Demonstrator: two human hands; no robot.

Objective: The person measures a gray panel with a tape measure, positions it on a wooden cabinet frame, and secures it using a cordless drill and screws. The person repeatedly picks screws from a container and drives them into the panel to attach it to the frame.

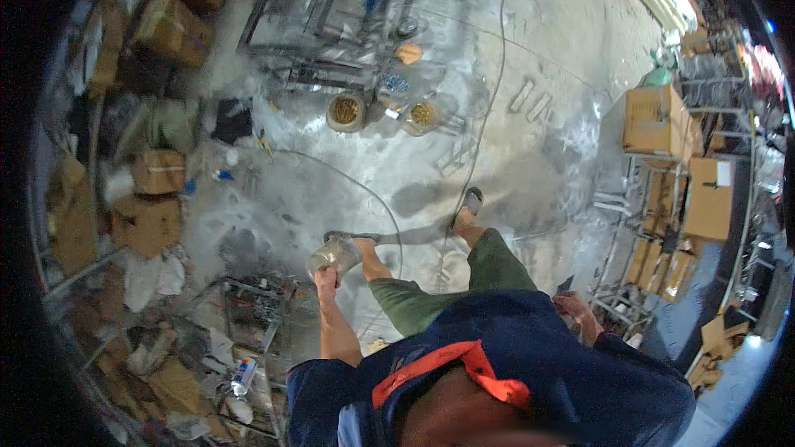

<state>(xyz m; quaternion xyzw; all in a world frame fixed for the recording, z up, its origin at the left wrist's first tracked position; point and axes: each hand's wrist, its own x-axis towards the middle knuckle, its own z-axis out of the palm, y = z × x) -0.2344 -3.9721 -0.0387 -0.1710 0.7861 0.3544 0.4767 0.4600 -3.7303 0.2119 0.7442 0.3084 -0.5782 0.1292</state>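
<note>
A translucent tub (pixel 334 256), apparently plastic, is gripped at its near edge by my left hand (pixel 327 279). It hangs above the floor beside my left foot, and what is inside cannot be made out. At my right side, away from the tub, hangs my right hand (pixel 571 305) with its fingers curled in. Whether anything lies in those fingers is hidden. Farther ahead on the floor stand a bucket (pixel 331 125) and a second round container (pixel 433 127), both with small yellowish-brass pieces in them.
A dark metal frame (pixel 291 78) lies ahead, near a bag of bluish pieces (pixel 396 83). A cable (pixel 493 99) crosses the concrete floor by my feet. Cardboard boxes (pixel 159 172) line the left; a metal rack (pixel 633 199) with a large carton (pixel 657 122) stands right. Clutter fills the lower left.
</note>
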